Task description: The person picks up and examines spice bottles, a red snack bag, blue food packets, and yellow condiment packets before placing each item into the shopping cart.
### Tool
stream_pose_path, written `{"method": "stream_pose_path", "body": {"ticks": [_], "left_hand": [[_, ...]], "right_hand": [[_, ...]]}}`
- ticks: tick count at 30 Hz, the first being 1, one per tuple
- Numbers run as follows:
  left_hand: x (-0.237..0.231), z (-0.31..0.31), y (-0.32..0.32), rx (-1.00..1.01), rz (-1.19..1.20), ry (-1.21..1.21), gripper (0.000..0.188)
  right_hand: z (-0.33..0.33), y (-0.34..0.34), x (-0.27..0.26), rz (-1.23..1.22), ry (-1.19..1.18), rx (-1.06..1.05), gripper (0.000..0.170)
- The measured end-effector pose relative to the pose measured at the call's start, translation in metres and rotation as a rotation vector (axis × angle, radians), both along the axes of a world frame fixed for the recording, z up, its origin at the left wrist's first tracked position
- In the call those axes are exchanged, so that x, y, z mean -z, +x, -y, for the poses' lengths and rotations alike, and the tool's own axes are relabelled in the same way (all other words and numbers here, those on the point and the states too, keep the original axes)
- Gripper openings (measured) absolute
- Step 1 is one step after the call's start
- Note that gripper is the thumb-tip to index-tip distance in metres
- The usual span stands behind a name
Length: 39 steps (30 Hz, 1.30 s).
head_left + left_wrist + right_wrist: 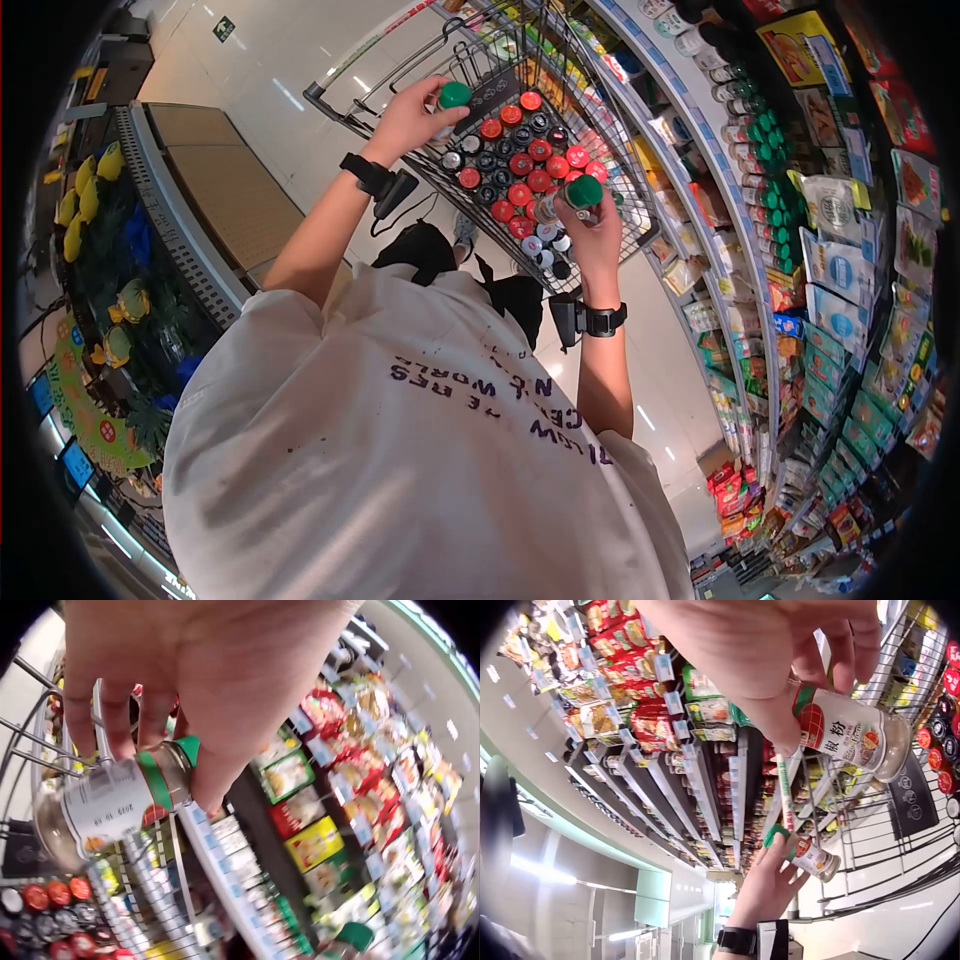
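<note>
My left hand (pixel 408 118) grips a spice jar (pixel 112 806) with a green cap, thumb at its neck, over the near left side of the shopping cart (pixel 335 112). The jar's white label carries a printed date. In my right hand (pixel 597 240) is a similar pepper powder jar (pixel 851 733), held below its green cap (pixel 584 191) over the cart's right part. Under both hands, the cart holds rows of containers with red, black and white tops (pixel 540 150). The right wrist view also shows the left hand (pixel 763 879) and its jar (pixel 810 857).
Along the right runs a long shelf (pixel 735 220) with several green-capped jars (pixel 768 205) and hanging packets (pixel 835 265). A produce stand (pixel 180 230) with yellow fruit (pixel 85 190) is at the left. Tiled floor (pixel 265 75) lies beyond the cart.
</note>
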State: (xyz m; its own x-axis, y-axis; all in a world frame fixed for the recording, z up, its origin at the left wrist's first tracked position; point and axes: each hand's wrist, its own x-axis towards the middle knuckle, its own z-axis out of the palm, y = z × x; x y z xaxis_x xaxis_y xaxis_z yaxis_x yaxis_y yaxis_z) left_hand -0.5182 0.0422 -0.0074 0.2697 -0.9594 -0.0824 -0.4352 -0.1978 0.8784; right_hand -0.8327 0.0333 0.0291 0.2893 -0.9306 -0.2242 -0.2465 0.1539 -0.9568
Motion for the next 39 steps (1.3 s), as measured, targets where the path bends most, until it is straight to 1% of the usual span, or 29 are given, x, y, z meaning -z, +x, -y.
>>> {"method": "stream_pose_path", "body": {"ticks": [2, 3, 5, 6, 8, 9, 10, 11, 12, 14, 15, 16, 17, 18, 19, 20, 22, 23, 25, 26, 27, 28, 29, 33, 36, 38, 39], "left_hand": [[0.027, 0.0, -0.001, 0.054, 0.234, 0.002, 0.039], [0.041, -0.001, -0.005, 0.082, 0.291, 0.035, 0.038], [0.068, 0.002, -0.006, 0.157, 0.412, 0.129, 0.037], [0.084, 0.005, -0.006, 0.193, 0.461, 0.196, 0.036], [0.113, 0.01, -0.011, 0.267, 0.557, 0.278, 0.035], [0.124, 0.016, -0.015, 0.287, 0.615, 0.38, 0.036], [0.137, 0.021, -0.018, 0.312, 0.667, 0.48, 0.037], [0.164, 0.021, -0.016, 0.327, 0.723, 0.478, 0.046], [0.178, 0.026, -0.016, 0.355, 0.73, 0.483, 0.046], [0.2, 0.029, -0.02, 0.295, 0.777, 0.613, 0.056], [0.208, 0.035, -0.02, 0.316, 0.743, 0.661, 0.065], [0.218, 0.04, -0.019, 0.331, 0.745, 0.668, 0.065], [0.227, 0.045, -0.019, 0.336, 0.732, 0.742, 0.065], [0.235, 0.051, -0.019, 0.342, 0.721, 0.815, 0.065], [0.241, 0.055, -0.019, 0.339, 0.703, 0.845, 0.062], [0.247, 0.058, -0.021, 0.353, 0.707, 0.851, 0.062], [0.256, 0.063, -0.024, 0.329, 0.757, 0.862, 0.059], [0.258, 0.064, -0.025, 0.364, 0.757, 0.898, 0.052], [0.27, 0.06, -0.023, 0.379, 0.747, 0.929, 0.05], [0.275, 0.059, -0.021, 0.38, 0.738, 0.956, 0.049], [0.28, 0.053, -0.019, 0.407, 0.824, 0.829, 0.054], [0.286, 0.051, -0.016, 0.41, 0.824, 0.829, 0.054], [0.292, 0.05, -0.014, 0.409, 0.82, 0.845, 0.054], [0.285, 0.051, -0.016, 0.43, 0.804, 0.907, 0.056], [0.28, 0.052, -0.018, 0.445, 0.758, 0.93, 0.057], [0.279, 0.051, -0.019, 0.412, 0.749, 0.917, 0.058], [0.277, 0.052, -0.02, 0.412, 0.745, 0.948, 0.059]], "right_hand": [[0.015, 0.004, 0.043, -0.139, -0.119, -0.029, 0.047], [0.022, 0.007, 0.062, -0.112, -0.1, -0.013, 0.047], [0.036, 0.025, 0.103, -0.145, -0.026, -0.028, 0.049], [0.042, 0.033, 0.13, -0.164, 0.025, -0.042, 0.046], [0.049, 0.051, 0.178, -0.079, 0.028, -0.071, 0.045], [0.053, 0.063, 0.195, -0.15, 0.022, -0.091, 0.046], [0.054, 0.075, 0.209, -0.137, 0.045, -0.061, 0.046], [0.054, 0.086, 0.222, -0.167, 0.038, -0.084, 0.046], [0.058, 0.097, 0.235, -0.197, 0.024, -0.107, 0.046], [0.056, 0.116, 0.269, -0.189, 0.049, -0.073, 0.044], [0.06, 0.127, 0.281, -0.176, 0.028, -0.068, 0.042], [0.061, 0.135, 0.292, -0.164, 0.01, -0.066, 0.041], [0.063, 0.141, 0.302, -0.22, 0.086, -0.089, 0.038], [0.066, 0.146, 0.31, -0.217, 0.098, -0.081, 0.038], [0.068, 0.151, 0.318, -0.22, 0.064, -0.079, 0.037], [0.071, 0.155, 0.325, -0.224, 0.027, -0.075, 0.036], [0.075, 0.161, 0.338, -0.257, 0.034, -0.094, 0.037], [0.077, 0.163, 0.344, -0.289, 0.005, -0.16, 0.038], [0.077, 0.163, 0.35, -0.371, -0.022, -0.277, 0.039], [0.077, 0.162, 0.353, -0.373, -0.018, -0.27, 0.039], [0.075, 0.161, 0.357, -0.355, -0.098, -0.312, 0.038], [0.073, 0.16, 0.361, -0.337, -0.179, -0.354, 0.038], [0.071, 0.162, 0.365, -0.37, -0.186, -0.366, 0.037], [0.072, 0.167, 0.365, -0.447, -0.174, -0.403, 0.037], [0.072, 0.166, 0.364, -0.427, -0.19, -0.421, 0.036], [0.071, 0.167, 0.365, -0.45, -0.171, -0.423, 0.039], [0.069, 0.168, 0.368, -0.455, -0.172, -0.396, 0.042]]}}
